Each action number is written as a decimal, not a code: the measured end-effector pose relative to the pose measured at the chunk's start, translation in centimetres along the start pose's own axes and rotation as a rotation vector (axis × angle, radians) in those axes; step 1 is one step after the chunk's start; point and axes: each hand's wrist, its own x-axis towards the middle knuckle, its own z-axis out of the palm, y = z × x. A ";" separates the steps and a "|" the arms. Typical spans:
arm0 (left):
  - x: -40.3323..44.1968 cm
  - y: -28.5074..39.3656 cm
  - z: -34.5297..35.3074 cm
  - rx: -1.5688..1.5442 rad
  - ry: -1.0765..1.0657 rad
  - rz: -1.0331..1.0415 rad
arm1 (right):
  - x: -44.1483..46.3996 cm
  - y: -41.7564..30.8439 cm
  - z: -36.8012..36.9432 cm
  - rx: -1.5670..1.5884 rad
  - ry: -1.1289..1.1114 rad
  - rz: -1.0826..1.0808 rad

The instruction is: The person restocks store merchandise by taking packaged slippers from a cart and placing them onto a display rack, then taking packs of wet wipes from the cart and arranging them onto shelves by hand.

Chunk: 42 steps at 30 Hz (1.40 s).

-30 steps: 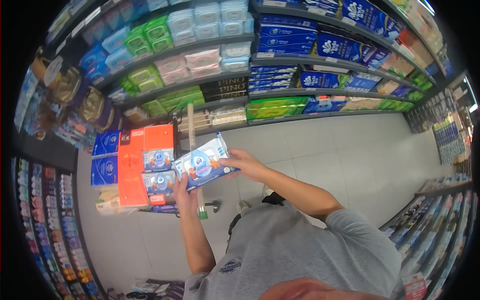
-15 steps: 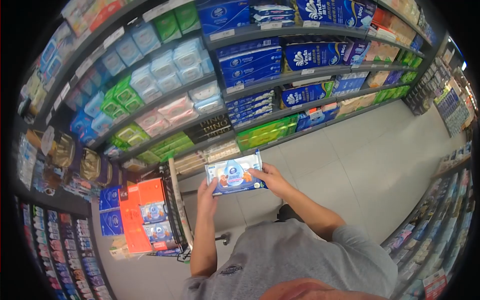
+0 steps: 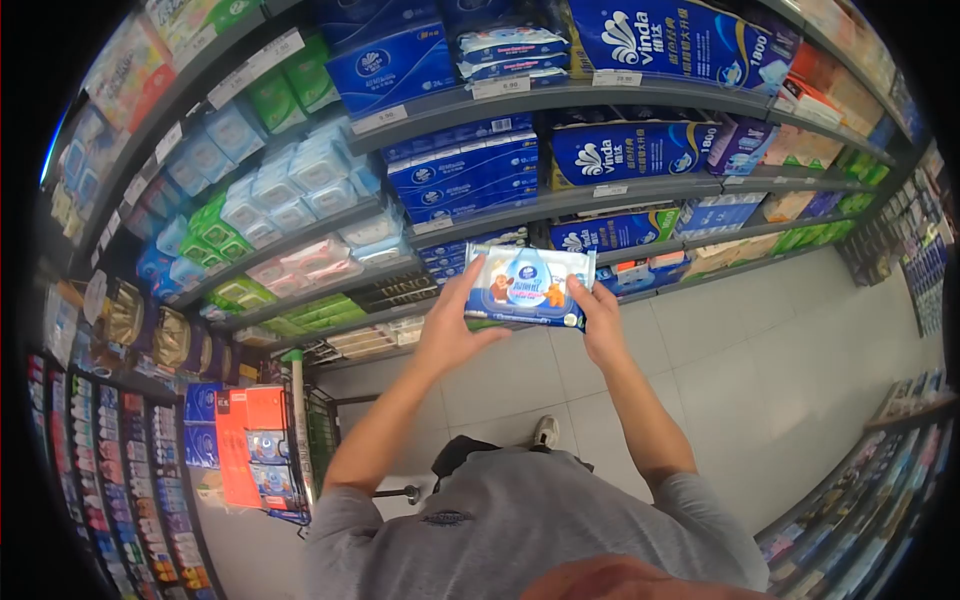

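A white and blue wipes pack (image 3: 528, 286) is held up in front of the shelves, its printed front facing me. My right hand (image 3: 603, 318) grips its right end, thumb on the front. At the left end my left hand (image 3: 455, 318) touches the pack, its fingers partly behind it and its thumb stretched out below. Behind the pack are the lower shelves with blue tissue packs (image 3: 468, 180). Similar small packs lie on the shelf (image 3: 510, 55) above.
A shopping cart (image 3: 300, 430) at the lower left holds orange boxes (image 3: 238, 450), blue packs (image 3: 200, 430) and wipes packs (image 3: 268, 478). Shelving (image 3: 860, 470) stands at the right and more goods (image 3: 120, 480) at the left. My shoe (image 3: 545, 432) is on the tiled floor.
The wipes pack has moved right and up, away from the cart. The view has shifted along the shelves, and the cart now appears farther left and lower. My left thumb has come off the pack's front.
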 end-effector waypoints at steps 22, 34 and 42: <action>30.0 2.0 -11.6 0.175 0.387 0.376 | 22.0 -21.9 10.5 -1.419 -0.059 -1.098; 40.8 1.0 -15.5 0.611 0.276 0.109 | 33.3 -28.2 16.5 -1.914 -0.064 -1.075; 47.8 -1.6 -15.3 0.935 -0.020 0.130 | 39.4 -30.0 16.2 -2.093 -0.301 -0.925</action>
